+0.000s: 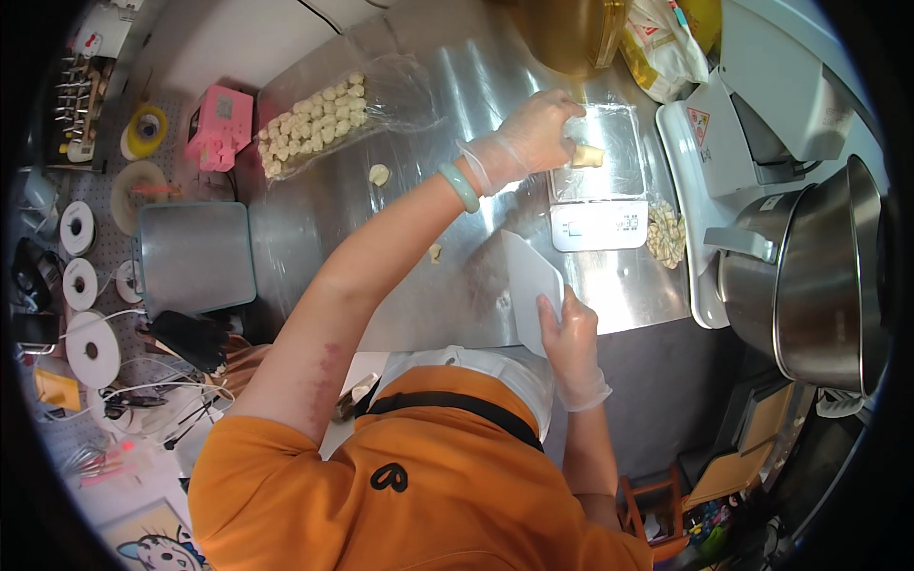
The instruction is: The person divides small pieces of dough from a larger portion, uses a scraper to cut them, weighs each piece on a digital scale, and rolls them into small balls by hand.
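Observation:
My left hand (533, 138), in a clear glove, reaches over a white digital scale (599, 228). Its thumb and fingers are curled but apart. Beside the thumb, a pale yellow dough piece (588, 156) lies on the clear plastic-covered top of the scale; whether they touch I cannot tell. Nearer my body, my right hand (571, 335), also gloved, is closed round a white flat dough scraper (533, 290), held upright just off the table's near edge. A round dough ball (379, 175) and a small dough scrap (435, 254) lie on the metal table (419, 305).
Several dough balls (319, 119) rest on plastic film at the far left. Right of the scale sits a pale lumpy heap (665, 235). A steel mixing bowl (800, 276) and a white machine (752, 124) stand at the right. A pink device (220, 128) and a grey tray (197, 257) are left.

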